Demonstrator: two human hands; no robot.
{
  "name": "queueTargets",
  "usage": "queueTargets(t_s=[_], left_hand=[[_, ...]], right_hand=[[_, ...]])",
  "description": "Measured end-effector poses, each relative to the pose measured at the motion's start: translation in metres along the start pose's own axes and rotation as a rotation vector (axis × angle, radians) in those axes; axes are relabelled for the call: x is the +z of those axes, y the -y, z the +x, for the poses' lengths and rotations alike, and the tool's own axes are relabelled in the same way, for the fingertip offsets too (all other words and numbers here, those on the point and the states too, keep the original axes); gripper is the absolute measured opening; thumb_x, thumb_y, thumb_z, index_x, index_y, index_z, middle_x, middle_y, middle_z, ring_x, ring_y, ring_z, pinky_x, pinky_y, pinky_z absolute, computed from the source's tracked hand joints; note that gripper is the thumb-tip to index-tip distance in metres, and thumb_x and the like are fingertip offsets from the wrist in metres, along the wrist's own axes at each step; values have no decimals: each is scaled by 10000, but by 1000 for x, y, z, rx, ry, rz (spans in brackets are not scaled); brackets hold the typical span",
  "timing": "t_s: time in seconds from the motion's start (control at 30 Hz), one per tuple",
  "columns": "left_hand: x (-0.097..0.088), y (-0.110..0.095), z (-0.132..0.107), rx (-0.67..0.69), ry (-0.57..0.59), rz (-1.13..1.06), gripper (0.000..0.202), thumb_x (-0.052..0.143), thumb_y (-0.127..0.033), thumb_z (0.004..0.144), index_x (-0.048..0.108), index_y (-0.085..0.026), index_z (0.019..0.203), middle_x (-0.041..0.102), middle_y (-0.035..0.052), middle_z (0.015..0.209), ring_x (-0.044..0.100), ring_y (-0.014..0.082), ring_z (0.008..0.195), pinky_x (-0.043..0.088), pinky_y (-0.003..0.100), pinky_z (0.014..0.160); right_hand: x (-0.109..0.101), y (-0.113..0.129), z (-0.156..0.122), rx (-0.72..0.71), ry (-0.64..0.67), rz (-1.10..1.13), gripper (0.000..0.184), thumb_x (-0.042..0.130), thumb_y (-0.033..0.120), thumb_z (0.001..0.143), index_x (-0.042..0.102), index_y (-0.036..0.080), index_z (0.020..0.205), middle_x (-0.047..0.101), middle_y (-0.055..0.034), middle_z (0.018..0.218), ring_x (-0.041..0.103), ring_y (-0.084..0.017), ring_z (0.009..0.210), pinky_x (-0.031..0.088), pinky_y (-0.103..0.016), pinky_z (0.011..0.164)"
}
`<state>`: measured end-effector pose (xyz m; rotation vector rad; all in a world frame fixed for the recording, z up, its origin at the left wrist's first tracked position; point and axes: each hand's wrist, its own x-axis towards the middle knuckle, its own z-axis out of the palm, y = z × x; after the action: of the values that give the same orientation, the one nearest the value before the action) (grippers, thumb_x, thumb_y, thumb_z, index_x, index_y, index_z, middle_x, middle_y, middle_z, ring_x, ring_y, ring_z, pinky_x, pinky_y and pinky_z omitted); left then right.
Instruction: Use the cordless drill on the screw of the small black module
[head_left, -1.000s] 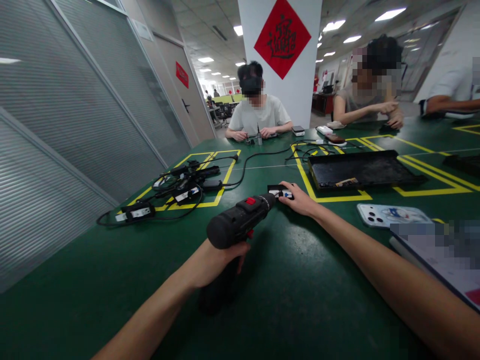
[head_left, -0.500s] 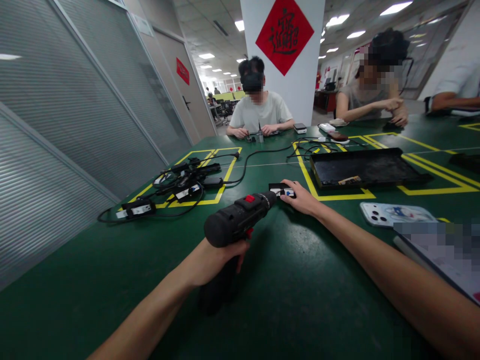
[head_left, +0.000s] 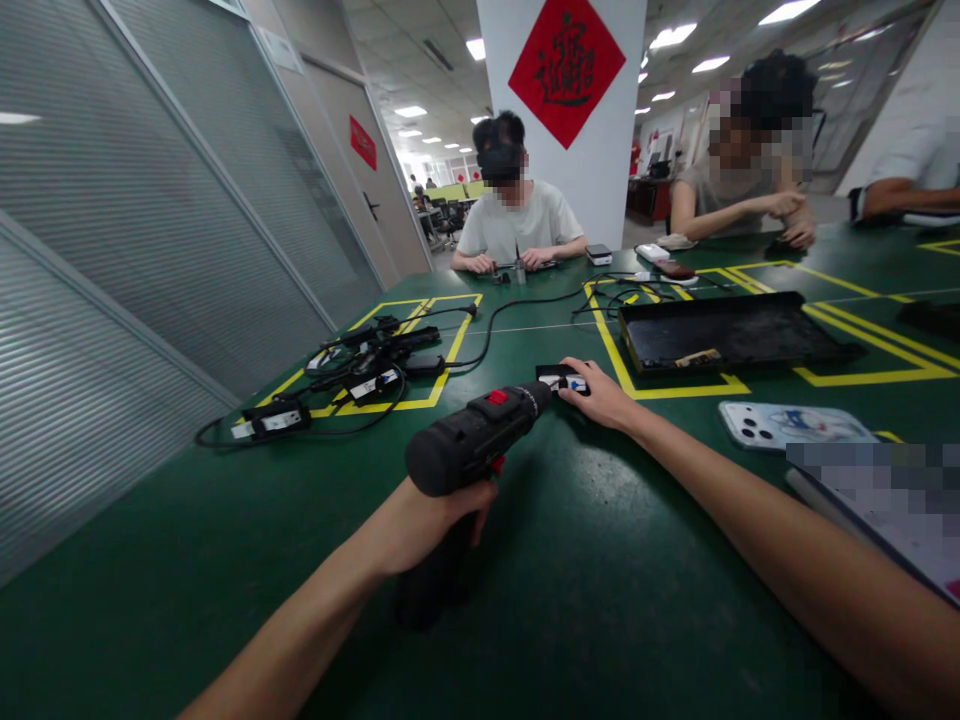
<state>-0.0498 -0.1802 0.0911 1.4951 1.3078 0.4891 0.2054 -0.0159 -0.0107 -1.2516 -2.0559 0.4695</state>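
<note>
My left hand (head_left: 427, 522) is closed round the grip of a black cordless drill (head_left: 469, 450) with a red switch. The drill's nose points at a small black part with a white and blue label (head_left: 559, 378) lying on the green table (head_left: 585, 580). My right hand (head_left: 601, 395) reaches out and presses its fingers on that part, holding it down on the table top. The drill's tip touches or nearly touches the part's near end.
A heap of black adapters and cables (head_left: 360, 365) lies at the left inside yellow tape. A black tray (head_left: 727, 335) sits right of the part. A phone (head_left: 795, 425) lies near my right forearm. Three people sit at the far side of the table.
The view has shifted slightly. Both hands, the drill and the small part stay in the same places.
</note>
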Motion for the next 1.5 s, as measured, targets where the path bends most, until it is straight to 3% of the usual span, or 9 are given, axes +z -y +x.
queueTargets(t_s=[0.1,0.27,0.47,1.0,1.5], left_hand=[[-1,1,-1,-9,8,10,237,532,-336,823,578,-147,960,604,3,636,559,154,588,444,307,603],[0,0,0,25,27,8,191,526,-322,827,577,-145,779,594,9,637,551,142,584,448,305,613],[0,-1,0,16,13,-92,240,544,-285,816,543,-167,1025,587,-21,624,557,140,565,454,289,582],[-1,0,1,38,28,-127,188,560,-299,818,529,-167,949,583,-18,624,556,132,557,456,278,565],[0,-1,1,9,-15,-91,190,560,-311,794,548,-165,916,594,-9,611,567,145,557,469,287,572]], right_hand=[[0,1,0,7,-2,-3,517,534,391,829,413,255,1313,488,-76,1107,537,-216,998,402,-365,933],[0,1,-1,12,1,-9,527,534,393,829,405,257,1321,492,-77,1112,539,-220,1010,404,-369,931],[0,1,-2,2,-10,-11,525,536,396,829,412,250,1318,496,-83,1137,530,-222,1029,401,-371,941],[0,3,-4,-2,-23,-5,526,542,380,831,407,248,1321,489,-87,1163,516,-225,1076,395,-377,946],[-1,3,-4,6,-9,-8,525,539,402,831,404,266,1320,487,-77,1119,549,-217,997,409,-376,927]])
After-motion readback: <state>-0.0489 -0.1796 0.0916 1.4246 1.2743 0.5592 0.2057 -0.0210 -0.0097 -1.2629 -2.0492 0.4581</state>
